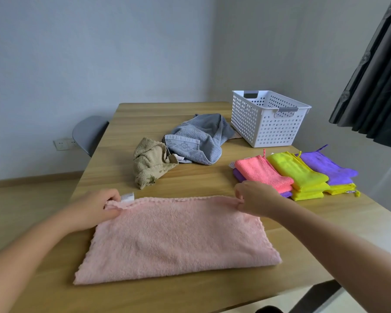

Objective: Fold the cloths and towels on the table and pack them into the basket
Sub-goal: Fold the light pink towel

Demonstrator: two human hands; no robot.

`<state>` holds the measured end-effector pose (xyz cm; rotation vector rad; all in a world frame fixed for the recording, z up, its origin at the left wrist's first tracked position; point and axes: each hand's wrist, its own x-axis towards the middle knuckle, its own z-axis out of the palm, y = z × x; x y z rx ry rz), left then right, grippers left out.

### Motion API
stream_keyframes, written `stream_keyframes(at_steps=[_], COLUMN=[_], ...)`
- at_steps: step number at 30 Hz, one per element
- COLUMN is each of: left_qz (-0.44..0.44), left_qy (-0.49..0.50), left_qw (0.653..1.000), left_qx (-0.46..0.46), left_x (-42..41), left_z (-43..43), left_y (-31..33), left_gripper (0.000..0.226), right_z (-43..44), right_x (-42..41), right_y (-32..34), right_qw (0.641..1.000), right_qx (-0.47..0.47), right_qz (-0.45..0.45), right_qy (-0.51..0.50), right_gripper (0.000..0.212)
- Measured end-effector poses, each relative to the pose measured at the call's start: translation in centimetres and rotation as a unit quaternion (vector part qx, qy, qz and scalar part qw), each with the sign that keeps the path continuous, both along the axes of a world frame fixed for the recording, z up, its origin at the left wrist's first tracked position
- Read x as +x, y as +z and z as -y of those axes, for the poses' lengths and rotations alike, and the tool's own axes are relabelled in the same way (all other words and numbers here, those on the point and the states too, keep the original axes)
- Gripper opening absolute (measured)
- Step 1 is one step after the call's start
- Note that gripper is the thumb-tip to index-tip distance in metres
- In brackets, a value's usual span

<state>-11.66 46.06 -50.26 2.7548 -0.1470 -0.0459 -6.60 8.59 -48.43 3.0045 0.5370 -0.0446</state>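
Both hands, left hand [95, 207] and right hand [254, 197], pinch the pink towel's [176, 238] far corners at lower centre, aligning edges for folding.

pale grey walls [99, 53], wooden table [190, 181], grey chair [88, 132], dark curtain [375, 75], wall sockets [63, 144], wood floor [20, 199].

Your left hand [93, 208] pinches the far left corner of the pink towel [174, 236], your right hand [255, 197] its far right corner. Beyond the pink towel lie a crumpled tan cloth [151, 163] and grey towel [199, 136]. Folded cloths [298, 170] sit right of its far edge, with the basket [269, 129] farther back and right.
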Motion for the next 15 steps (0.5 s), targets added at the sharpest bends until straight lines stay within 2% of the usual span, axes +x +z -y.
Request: stream_keyframes(at_steps=[4,7,9,10,11,13,14,15], left_qz=[0.038,0.032,0.031,0.025,0.009,-0.032,-0.041,-0.044], left_qy=[0.013,0.012,0.043,0.065,0.088,0.104,0.102,0.102], left_qw=[0.992,0.979,0.961,0.935,0.893,0.797,0.769,0.757], left_qx=[-0.124,-0.203,-0.271,-0.347,-0.441,-0.594,-0.629,-0.644], left_x=[-0.7,-1.4,-1.8,-2.1,-2.5,-3.0,-3.2,-3.3], left_z=[0.1,0.4,0.7,1.0,1.3,2.1,2.4,2.7], left_y=[1.3,2.2,2.5,2.7,2.9,3.0,3.1,3.0], left_gripper=[0.015,0.010,0.012,0.017,0.027,0.037,0.035,0.031], right_z=[1.4,2.7,3.5,3.8,4.1,4.4,4.4,4.3], right_x=[-0.5,-0.9,-1.2,-1.5,-1.8,-2.6,-2.9,-3.1], right_y=[1.1,1.8,2.0,2.0,2.1,2.1,2.0,2.0], right_qw=[0.978,0.959,0.927,0.894,0.843,0.704,0.654,0.629], right_qx=[0.205,0.275,0.359,0.428,0.514,0.673,0.717,0.736], right_qz=[-0.031,-0.061,-0.092,-0.117,-0.151,-0.218,-0.233,-0.239], right_qy=[-0.017,-0.037,-0.053,-0.057,-0.057,-0.061,-0.066,-0.078], right_gripper=[0.006,0.012,0.004,0.007,0.010,0.012,0.011,0.011])
